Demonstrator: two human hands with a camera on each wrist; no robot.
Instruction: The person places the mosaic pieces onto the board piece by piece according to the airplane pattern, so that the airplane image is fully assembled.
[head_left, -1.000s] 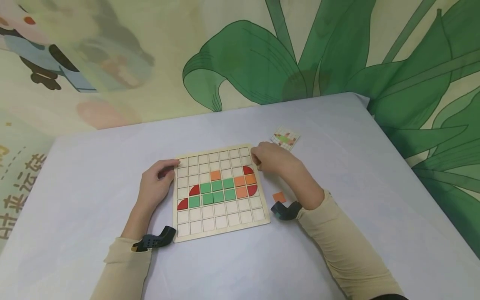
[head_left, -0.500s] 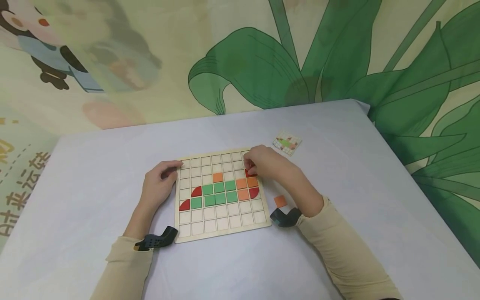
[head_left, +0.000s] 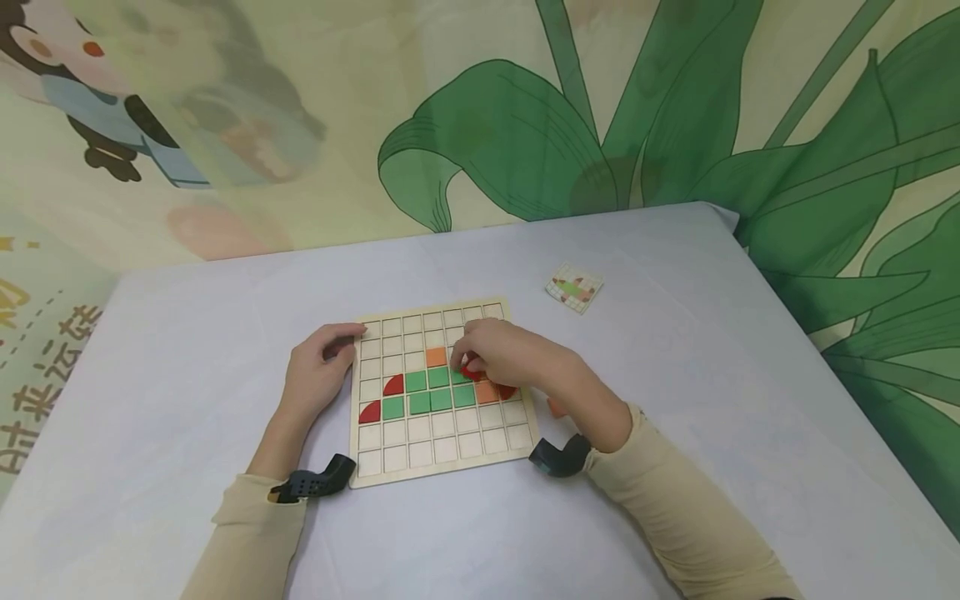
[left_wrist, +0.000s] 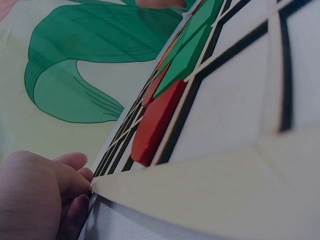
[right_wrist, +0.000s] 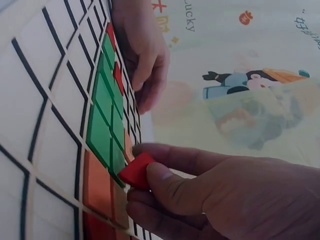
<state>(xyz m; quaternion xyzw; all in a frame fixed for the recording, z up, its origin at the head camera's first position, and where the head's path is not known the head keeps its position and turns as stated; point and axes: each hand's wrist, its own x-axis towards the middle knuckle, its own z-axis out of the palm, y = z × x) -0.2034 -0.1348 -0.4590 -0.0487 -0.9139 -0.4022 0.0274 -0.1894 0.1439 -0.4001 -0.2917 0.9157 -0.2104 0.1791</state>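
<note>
The wooden grid board (head_left: 446,477) lies on the table, with green square tiles (head_left: 441,400), orange tiles (head_left: 436,357) and red rounded pieces (head_left: 370,412) in its cells. At its left edge my left hand (head_left: 318,358) holds the frame near the far corner, fingertips at the rim. My right hand (head_left: 510,350) is over the board's right part, pinching a red piece (right_wrist: 136,172) between thumb and fingers, just above the green and orange tiles. That hand hides several cells on the right side.
A small pattern card (head_left: 574,287) lies behind the board to the right. One loose orange tile (head_left: 557,407) sits by the board's right edge, partly hidden by the right wrist. A painted wall stands behind the white-covered table (head_left: 420,542).
My right hand has moved left from the board's far right edge to over the tiles; a red piece now shows in its fingers. The left hand keeps its place at the edge.
</note>
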